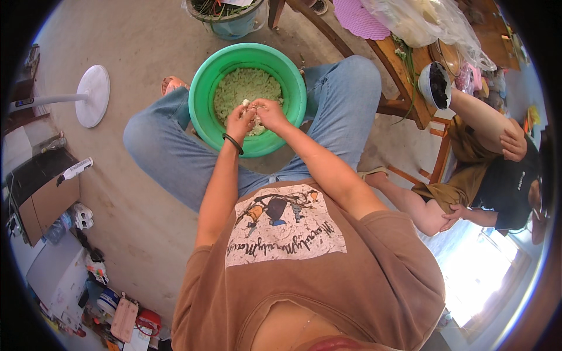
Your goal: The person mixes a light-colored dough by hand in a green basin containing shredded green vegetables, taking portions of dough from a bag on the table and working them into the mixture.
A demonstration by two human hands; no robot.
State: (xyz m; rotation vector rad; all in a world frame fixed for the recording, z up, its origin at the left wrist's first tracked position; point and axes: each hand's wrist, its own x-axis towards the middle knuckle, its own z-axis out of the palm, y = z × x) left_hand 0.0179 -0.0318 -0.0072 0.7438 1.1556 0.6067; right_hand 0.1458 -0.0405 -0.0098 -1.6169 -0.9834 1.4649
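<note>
A round green plastic tub (pixel 297 82) sits between my knees. Pale, whitish-green crumbly pieces (pixel 249 85) fill its lower part; their exact kind does not show clearly. Over the near half of the tub, my left hand (pixel 238 124) and my right hand (pixel 269 114) meet, fingers bent inward. A small pale lump (pixel 246 102) shows at the fingertips of the left hand, and more crumbs lie between the two hands. Both hands are closed around this pale stuff, the right fingers touching the left. A dark band circles my left wrist.
Beyond the tub stands a bucket (pixel 229 28) with green stalks. To the right is a wooden table (pixel 404 76) carrying a plastic bag (pixel 410 23) and a dark-filled bowl (pixel 434 86). Another person (pixel 480 152) sits there. A white stand base (pixel 93 96) rests on the floor at left.
</note>
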